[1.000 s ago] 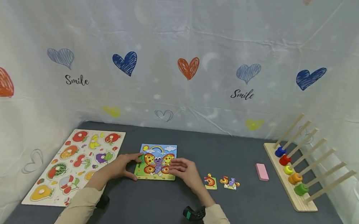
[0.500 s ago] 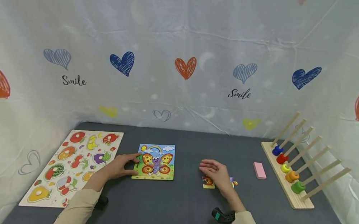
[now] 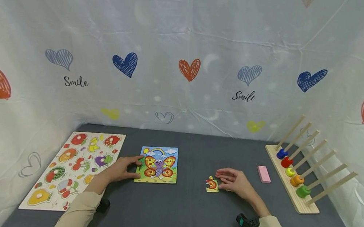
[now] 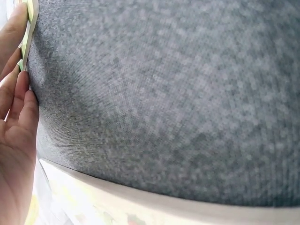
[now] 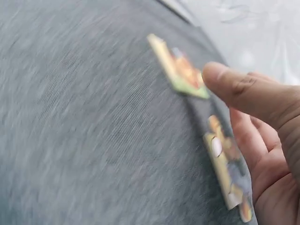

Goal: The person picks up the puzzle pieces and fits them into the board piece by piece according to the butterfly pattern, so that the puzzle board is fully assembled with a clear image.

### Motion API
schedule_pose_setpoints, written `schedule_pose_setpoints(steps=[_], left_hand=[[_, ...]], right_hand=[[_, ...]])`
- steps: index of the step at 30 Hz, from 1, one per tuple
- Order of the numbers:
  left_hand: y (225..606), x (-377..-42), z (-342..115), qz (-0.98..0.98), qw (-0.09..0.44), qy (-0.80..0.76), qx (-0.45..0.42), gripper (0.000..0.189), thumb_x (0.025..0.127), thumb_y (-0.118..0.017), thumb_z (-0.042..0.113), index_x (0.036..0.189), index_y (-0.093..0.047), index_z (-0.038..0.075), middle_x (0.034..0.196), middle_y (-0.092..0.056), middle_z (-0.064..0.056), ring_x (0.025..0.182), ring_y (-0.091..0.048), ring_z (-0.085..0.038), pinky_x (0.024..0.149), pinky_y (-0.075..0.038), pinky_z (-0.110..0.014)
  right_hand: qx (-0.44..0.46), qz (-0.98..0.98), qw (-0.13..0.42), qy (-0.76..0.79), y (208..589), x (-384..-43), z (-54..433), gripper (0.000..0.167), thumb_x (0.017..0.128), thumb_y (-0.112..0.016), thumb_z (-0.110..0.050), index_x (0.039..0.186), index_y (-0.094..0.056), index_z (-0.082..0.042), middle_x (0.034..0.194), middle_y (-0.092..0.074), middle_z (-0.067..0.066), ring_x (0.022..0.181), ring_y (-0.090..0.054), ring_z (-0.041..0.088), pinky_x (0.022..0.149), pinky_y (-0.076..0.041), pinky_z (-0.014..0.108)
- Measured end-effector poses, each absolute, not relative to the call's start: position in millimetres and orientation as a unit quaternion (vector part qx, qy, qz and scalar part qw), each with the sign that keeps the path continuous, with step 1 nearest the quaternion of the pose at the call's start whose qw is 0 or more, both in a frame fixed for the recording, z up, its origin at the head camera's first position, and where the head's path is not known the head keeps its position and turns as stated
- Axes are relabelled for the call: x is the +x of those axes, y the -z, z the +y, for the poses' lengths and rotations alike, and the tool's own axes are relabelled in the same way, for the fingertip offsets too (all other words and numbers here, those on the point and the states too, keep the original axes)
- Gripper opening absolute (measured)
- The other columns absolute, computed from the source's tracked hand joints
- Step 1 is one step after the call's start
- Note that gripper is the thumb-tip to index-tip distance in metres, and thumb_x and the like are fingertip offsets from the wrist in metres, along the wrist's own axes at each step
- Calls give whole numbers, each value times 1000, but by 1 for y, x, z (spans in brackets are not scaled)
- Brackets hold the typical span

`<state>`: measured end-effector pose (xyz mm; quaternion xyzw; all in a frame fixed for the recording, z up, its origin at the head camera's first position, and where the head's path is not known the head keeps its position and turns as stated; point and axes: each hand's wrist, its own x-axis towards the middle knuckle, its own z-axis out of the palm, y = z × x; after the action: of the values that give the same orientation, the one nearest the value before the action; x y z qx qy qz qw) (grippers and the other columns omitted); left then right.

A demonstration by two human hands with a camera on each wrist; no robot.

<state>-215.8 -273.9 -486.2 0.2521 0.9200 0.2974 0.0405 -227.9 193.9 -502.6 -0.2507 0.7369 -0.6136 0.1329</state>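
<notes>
The butterfly puzzle (image 3: 160,166) lies flat on the dark table in the head view. My left hand (image 3: 123,169) rests at its left side, thumb and fingertips spread along that edge; in the left wrist view those fingertips touch the board's rim (image 4: 31,35). Two loose puzzle pieces lie to the right. One, with an orange-red swirl (image 3: 212,185), shows just left of my right hand (image 3: 236,183). The purple-and-orange piece (image 5: 224,159) is mostly covered by that hand in the head view. Nothing is held between the right thumb and fingers, which curve loosely above the pieces.
A large fruit puzzle board (image 3: 80,164) lies on the left, close to my left forearm. On the right stand a pink block (image 3: 264,174) and a wooden peg rack (image 3: 286,174) with coloured rings. A white heart-printed curtain (image 3: 157,96) encloses the table.
My right hand has moved from the butterfly puzzle's right edge over to the loose pieces on the right, uncovering the puzzle's right side. The left hand has stayed in place.
</notes>
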Motion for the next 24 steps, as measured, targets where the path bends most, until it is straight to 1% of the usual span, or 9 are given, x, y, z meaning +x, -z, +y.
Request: schedule_pose_setpoints(steps=[4, 7, 9, 11, 16, 19, 22, 24], left_hand=[[486, -217, -274, 920, 42, -300, 250, 60, 83, -75, 27, 131, -55, -3, 124, -63, -14, 124, -48, -42, 98, -40, -57], [486, -217, -274, 919, 45, -304, 247, 56, 84, -75, 29, 128, -58, -1, 127, -61, -15, 125, -47, -42, 99, -39, -57], [486, -218, -274, 919, 46, -303, 246, 55, 84, -75, 30, 127, -58, 0, 125, -62, -14, 124, -47, -42, 98, -40, -57], [486, -219, -274, 920, 46, -304, 244, 59, 84, -75, 30, 130, -56, -1, 120, -65, -13, 123, -48, -42, 98, -40, -57], [488, -220, -274, 919, 46, -305, 245, 62, 84, -75, 29, 133, -53, -1, 118, -66, -11, 123, -49, -41, 98, -40, -56], [489, -220, -274, 921, 49, -301, 244, 64, 84, -75, 31, 135, -52, -1, 119, -66, -10, 124, -48, -41, 99, -40, -56], [488, -219, -275, 923, 52, -299, 236, 68, 84, -75, 31, 138, -49, -1, 117, -67, -9, 124, -49, -40, 99, -39, -56], [488, -218, -274, 924, 53, -299, 233, 69, 83, -75, 31, 138, -48, -2, 116, -67, -9, 124, -48, -41, 99, -39, -56]], right_hand=[[-265, 732, 146, 610, 507, -228, 194, 53, 76, -76, 6, 122, -52, 18, 121, -55, 37, 111, -62, 26, 88, -51, 30], [-280, 739, 132, 599, 510, -227, 191, 53, 75, -77, 5, 121, -54, 17, 119, -57, 36, 110, -62, 30, 87, -51, 31], [-291, 745, 119, 589, 511, -226, 189, 52, 74, -78, 4, 119, -56, 17, 117, -59, 35, 109, -62, 33, 87, -52, 31], [-297, 752, 109, 578, 511, -225, 187, 52, 73, -79, 3, 118, -57, 15, 116, -60, 33, 109, -61, 35, 87, -52, 31], [-294, 792, 78, 530, 509, -220, 185, 53, 70, -83, -4, 117, -62, 10, 118, -60, 24, 110, -59, 36, 88, -51, 30], [-296, 815, 50, 495, 508, -217, 184, 50, 69, -85, -7, 113, -65, 8, 119, -58, 22, 110, -59, 36, 89, -51, 33], [-304, 823, 33, 479, 508, -216, 181, 46, 71, -84, -9, 111, -67, 8, 120, -57, 21, 110, -58, 37, 88, -51, 37], [-318, 826, 20, 465, 509, -217, 181, 43, 72, -83, -10, 108, -68, 7, 119, -57, 21, 108, -59, 38, 85, -52, 39]])
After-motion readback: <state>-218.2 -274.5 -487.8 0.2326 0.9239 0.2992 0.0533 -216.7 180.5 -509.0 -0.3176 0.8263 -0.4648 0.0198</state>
